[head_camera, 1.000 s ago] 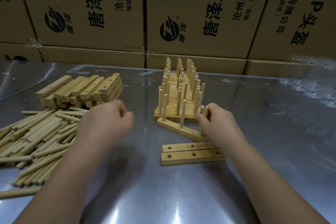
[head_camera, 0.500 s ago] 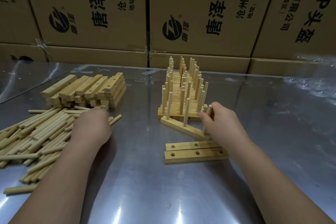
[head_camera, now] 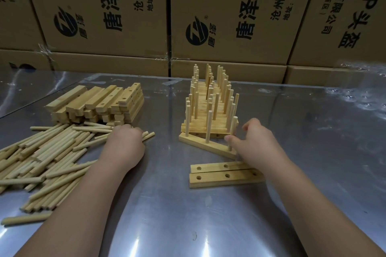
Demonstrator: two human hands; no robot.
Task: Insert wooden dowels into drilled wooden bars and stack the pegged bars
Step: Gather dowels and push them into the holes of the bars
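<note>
Cardboard boxes [head_camera: 229, 16] with printed lettering form a wall along the far edge of the shiny metal desk [head_camera: 167, 215]. On the left of the desk lies a loose dowel pile [head_camera: 46, 152], most dowels pointing roughly the same way. Just behind it sits the bar stack [head_camera: 98, 104], drilled bars heaped several layers high. At the centre stands the pegged stack [head_camera: 208, 110], bars laid side by side in tiers with their dowels upright.

The left hand [head_camera: 125, 146] rests knuckles up on the pile's right edge, fingers curled down over the dowels; I cannot tell whether it grips one. The right hand [head_camera: 257, 144] is at the right end of the slanted bar [head_camera: 200, 144], which lies flat on the desk against the front of the pegged stack and carries three upright dowels. Thumb and fingers pinch the end dowel [head_camera: 233, 127], seated in that bar's right hole. Nearer the person, two bare bars [head_camera: 221, 177] lie flat, touching side by side, holes up, partly under the right wrist.
</note>
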